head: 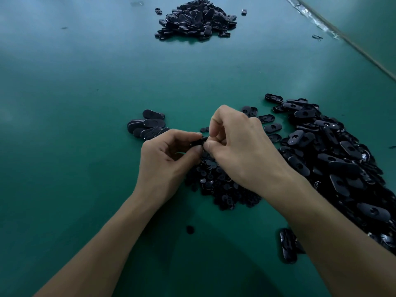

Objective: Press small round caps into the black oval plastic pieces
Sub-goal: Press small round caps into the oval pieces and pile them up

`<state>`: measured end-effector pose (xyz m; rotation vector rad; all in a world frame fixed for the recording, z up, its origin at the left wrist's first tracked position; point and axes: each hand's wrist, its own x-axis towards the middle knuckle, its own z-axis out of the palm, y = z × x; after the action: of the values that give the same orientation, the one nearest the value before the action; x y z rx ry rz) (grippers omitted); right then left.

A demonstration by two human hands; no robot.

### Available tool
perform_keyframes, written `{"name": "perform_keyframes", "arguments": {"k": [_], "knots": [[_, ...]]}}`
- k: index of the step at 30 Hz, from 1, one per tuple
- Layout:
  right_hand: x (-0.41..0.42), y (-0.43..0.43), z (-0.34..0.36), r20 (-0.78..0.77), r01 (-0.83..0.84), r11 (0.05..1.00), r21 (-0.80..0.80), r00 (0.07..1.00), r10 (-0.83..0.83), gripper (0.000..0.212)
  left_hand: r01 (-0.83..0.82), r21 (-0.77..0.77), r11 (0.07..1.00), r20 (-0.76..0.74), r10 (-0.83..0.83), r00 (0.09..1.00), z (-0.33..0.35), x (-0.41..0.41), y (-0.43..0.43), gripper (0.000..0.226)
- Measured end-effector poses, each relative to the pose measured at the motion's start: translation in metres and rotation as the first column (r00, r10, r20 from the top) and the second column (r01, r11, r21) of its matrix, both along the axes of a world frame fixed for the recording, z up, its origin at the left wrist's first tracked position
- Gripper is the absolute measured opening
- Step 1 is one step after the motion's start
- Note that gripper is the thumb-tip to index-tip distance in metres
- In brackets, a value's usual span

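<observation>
1. Black oval piece [198, 142] is sitting at the centre of the action, lifted off the green table [85, 82] and caught between two sets of fingertips. Its long axis is running roughly 9 to 3, with the right end tipped slightly up.
2. Out at 10 o'clock from it, a small stack of ovals [147, 126] is lying on the table, near the left knuckles.
3. The left hand [169, 159] is sitting at 8 o'clock with its fingers curled, thumb and forefinger gripping the piece's left end.
4. Far off at 12 o'clock, a distant pile [197, 20] is resting well apart from everything.
5. Just below the grip, at 5 to 6 o'clock, the heap of round caps [216, 181] is lying on the table, partly hidden by both hands.
6. The right hand [242, 146] is working from 3 o'clock, with its thumb and forefinger pinching at the piece's right end and the other fingers tucked in. Whether a cap is sitting under those tips, I cannot tell; they are covering it.
7. So the piece is lying directly between the two pinches, touching both, and neither hand is nearer. To my eye, the press is going to run through its thin face, not along that 9-to-3 axis.
8. At 3 to 4 o'clock, the big pile of ovals [334, 159] is waiting just beside the right wrist, many showing open holes.
</observation>
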<state>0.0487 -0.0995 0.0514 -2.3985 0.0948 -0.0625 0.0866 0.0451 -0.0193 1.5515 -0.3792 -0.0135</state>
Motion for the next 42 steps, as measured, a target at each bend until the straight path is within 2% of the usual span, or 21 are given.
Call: {"name": "perform_keyframes", "arguments": {"k": [6, 13, 18, 22, 26, 30, 32, 36, 42], "knots": [[0.003, 0.000, -0.003, 0.034, 0.039, 0.999, 0.008, 0.999, -0.039, 0.028, 0.061, -0.048, 0.997, -0.014, -0.062, 0.998, -0.001, 0.003, 0.002, 0.027], [0.000, 0.006, -0.011, 0.084, 0.144, 0.989, -0.022, 0.986, -0.142, 0.029, 0.026, -0.019, 0.999, -0.002, -0.026, 1.000, -0.003, 0.002, 0.001, 0.023], [-0.004, 0.015, -0.007, 0.060, 0.078, 0.996, -0.048, 0.995, -0.075, 0.014, 0.004, 0.020, 1.000, 0.036, -0.005, 0.999, -0.003, 0.002, 0.002, 0.018], [-0.011, 0.020, -0.002, 0.040, 0.025, 0.992, -0.126, 0.999, -0.020, 0.020, 0.022, 0.023, 0.999, 0.062, -0.023, 0.998, -0.003, 0.002, 0.002, 0.021], [-0.011, 0.019, -0.002, 0.014, -0.018, 0.993, -0.119, 1.000, 0.020, 0.019, 0.010, 0.019, 1.000, 0.074, -0.011, 0.997, -0.002, 0.003, 0.003, 0.015], [-0.003, 0.009, -0.006, 0.096, 0.026, 0.997, -0.075, 0.995, -0.018, 0.014, 0.002, -0.018, 1.000, 0.022, -0.002, 1.000, 0.000, 0.003, 0.001, 0.022], [0.000, 0.003, -0.007, 0.104, 0.030, 0.994, -0.106, 0.994, -0.018, 0.022, 0.012, -0.038, 0.999, -0.010, -0.013, 1.000, 0.000, 0.002, 0.000, 0.027], [0.006, -0.009, -0.009, 0.034, -0.021, 0.998, 0.054, 0.999, 0.019, 0.020, 0.039, -0.067, 0.997, -0.048, -0.042, 0.998, 0.001, 0.003, 0.000, 0.027], [0.009, -0.022, -0.014, 0.037, -0.064, 0.989, 0.134, 0.998, 0.060, 0.015, 0.041, -0.112, 0.993, -0.097, -0.052, 0.994, 0.002, 0.002, -0.001, 0.020]]}}
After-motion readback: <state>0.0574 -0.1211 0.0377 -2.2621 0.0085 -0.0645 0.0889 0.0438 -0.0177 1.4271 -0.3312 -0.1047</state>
